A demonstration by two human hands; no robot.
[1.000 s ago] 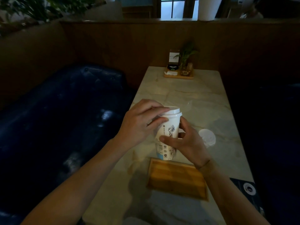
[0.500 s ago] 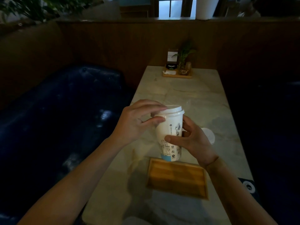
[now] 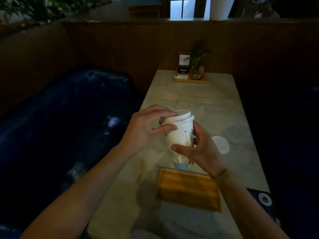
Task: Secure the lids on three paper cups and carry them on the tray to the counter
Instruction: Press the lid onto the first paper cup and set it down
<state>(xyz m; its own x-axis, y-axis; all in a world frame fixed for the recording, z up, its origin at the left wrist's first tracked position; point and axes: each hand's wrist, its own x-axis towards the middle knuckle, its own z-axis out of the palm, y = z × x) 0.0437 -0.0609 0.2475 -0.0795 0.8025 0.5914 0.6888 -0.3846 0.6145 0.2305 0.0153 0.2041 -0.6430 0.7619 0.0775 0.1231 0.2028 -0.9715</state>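
Dim booth, pale marble-patterned table running away between a dark blue padded bench and wood-panelled walls.

Being held just above the table, near its middle and over the far edge of the tray: a tall white paper cup with line drawings and a light blue base band. Tilting, its long axis leaning with the top toward the left and away, the blue base pointing down toward the near right. Sitting askew on the rim, a white plastic lid, its left side lifting clear of the cup's edge, not seated all round.

Gripping the cup's lower body, the right hand, thumb lying across the front, fingers wrapping behind. Curling over the top from the left, the left hand, fingertips pressing on the lid, thumb bracing against the cup wall just below the rim.

Lying flat on the table directly below and nearer the camera, a rectangular wooden slatted tray, bare. Resting to the right of the right hand, a second round white lid. Showing faintly beyond the cup, something clear and rounded, too dim to tell. Standing at the far end, a small wooden caddy with a green plant and a card.
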